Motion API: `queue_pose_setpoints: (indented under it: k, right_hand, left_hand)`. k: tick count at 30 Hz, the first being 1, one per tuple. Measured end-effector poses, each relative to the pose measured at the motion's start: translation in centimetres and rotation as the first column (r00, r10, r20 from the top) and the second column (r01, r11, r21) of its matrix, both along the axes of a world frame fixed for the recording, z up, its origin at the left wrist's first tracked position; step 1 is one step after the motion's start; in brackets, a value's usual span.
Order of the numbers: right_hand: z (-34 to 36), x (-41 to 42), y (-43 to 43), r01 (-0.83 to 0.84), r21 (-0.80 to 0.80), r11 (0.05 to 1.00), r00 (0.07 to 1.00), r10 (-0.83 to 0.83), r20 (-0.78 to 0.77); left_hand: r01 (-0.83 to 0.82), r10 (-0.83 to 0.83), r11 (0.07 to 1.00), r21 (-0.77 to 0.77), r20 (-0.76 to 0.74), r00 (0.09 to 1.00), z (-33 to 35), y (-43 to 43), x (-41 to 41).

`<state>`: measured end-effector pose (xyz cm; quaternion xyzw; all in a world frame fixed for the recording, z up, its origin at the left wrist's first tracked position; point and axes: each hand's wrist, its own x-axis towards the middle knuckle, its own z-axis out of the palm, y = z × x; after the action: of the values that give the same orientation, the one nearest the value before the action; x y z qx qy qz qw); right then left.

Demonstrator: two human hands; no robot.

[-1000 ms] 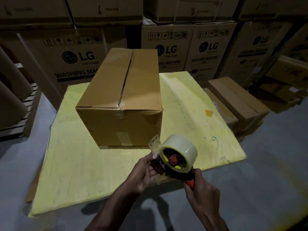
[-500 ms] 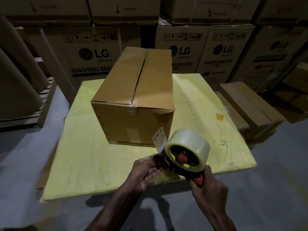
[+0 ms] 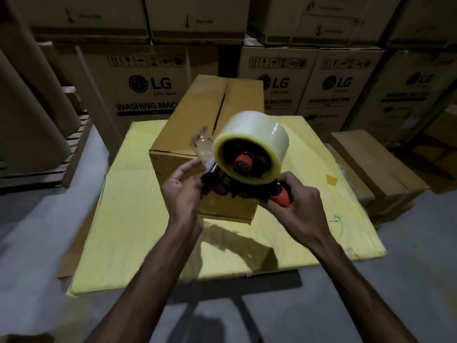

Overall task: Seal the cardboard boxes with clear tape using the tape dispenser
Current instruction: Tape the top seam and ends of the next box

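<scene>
A brown cardboard box (image 3: 197, 120) stands on a yellow sheet (image 3: 138, 219), its top flaps closed with a dark open seam down the middle. In front of the box I hold a tape dispenser (image 3: 247, 154) with a big roll of clear tape and an orange handle. My right hand (image 3: 294, 206) grips the orange handle. My left hand (image 3: 183, 191) is at the dispenser's front end, fingers by the loose tape tab (image 3: 201, 142) that sticks up. The lower front of the box is hidden behind my hands and the dispenser.
Stacked LG washing machine cartons (image 3: 148, 90) form a wall behind the sheet. Smaller closed brown boxes (image 3: 371, 159) lie on the floor to the right. Large brown paper rolls (image 3: 32, 115) lean on a wooden pallet at the left. Grey floor (image 3: 371, 293) surrounds the sheet.
Both hands have raised the dispenser up and forward, so it now overlaps the box's front. The view has moved closer to the box.
</scene>
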<state>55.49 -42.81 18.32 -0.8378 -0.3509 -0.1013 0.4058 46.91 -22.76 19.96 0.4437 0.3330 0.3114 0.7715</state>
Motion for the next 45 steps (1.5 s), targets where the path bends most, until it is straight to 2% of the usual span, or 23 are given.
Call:
queue_pose_setpoints:
  k: [3, 5, 8, 11, 14, 19, 24, 28, 40, 45]
  right_hand:
    - [1.3, 1.5, 2.6, -0.057, -0.058, 0.997, 0.995, 0.061, 0.077]
    - [2.4, 2.2, 4.4, -0.085, -0.079, 0.993, 0.989, 0.093, 0.111]
    - [3.4, 3.5, 6.7, -0.123, -0.094, 0.988, 0.982, 0.135, 0.131]
    - [3.9, 4.8, 8.1, -0.143, -0.13, 0.981, 0.976, 0.162, 0.145]
    - [4.4, 6.0, 7.6, -0.135, -0.131, 0.982, 0.974, 0.156, 0.167]
    - [3.6, 8.1, 5.9, -0.147, -0.2, 0.969, 0.964, 0.186, 0.192]
    - [3.3, 9.6, 5.9, -0.14, -0.266, 0.954, 0.948, 0.207, 0.241]
    - [3.6, 11.2, 6.1, -0.162, -0.294, 0.942, 0.947, 0.232, 0.224]
    - [1.9, 11.8, 5.8, -0.223, -0.224, 0.949, 0.953, 0.261, 0.157]
    - [1.0, 11.3, 5.4, -0.242, -0.225, 0.944, 0.944, 0.282, 0.17]
  left_hand:
    - [-0.112, 0.111, 0.994, 0.019, 0.025, 0.993, 0.7, 1.9, 0.7]
    - [-0.178, 0.177, 0.98, 0.091, 0.018, 0.984, 0.8, 3.4, 1.0]
    - [-0.186, 0.191, 0.966, 0.178, -0.011, 0.982, 0.9, 5.4, 1.3]
    - [-0.255, 0.256, 0.956, 0.142, 0.014, 0.967, 1.1, 8.6, 1.4]
    - [-0.352, 0.356, 0.931, 0.094, -0.029, 0.934, 0.4, 14.4, 0.7]
    - [-0.236, 0.242, 0.969, 0.071, -0.093, 0.966, -1.3, 18.6, 0.2]
    - [-0.263, 0.264, 0.965, 0.02, -0.055, 0.963, -1.9, 18.3, 0.9]
    - [-0.269, 0.273, 0.961, 0.068, -0.059, 0.96, -1.9, 17.9, 1.4]
    - [-0.3, 0.301, 0.953, 0.028, -0.082, 0.95, -4.6, 17.9, 1.9]
    - [-0.301, 0.296, 0.952, -0.044, -0.1, 0.95, -6.1, 17.1, 1.5]
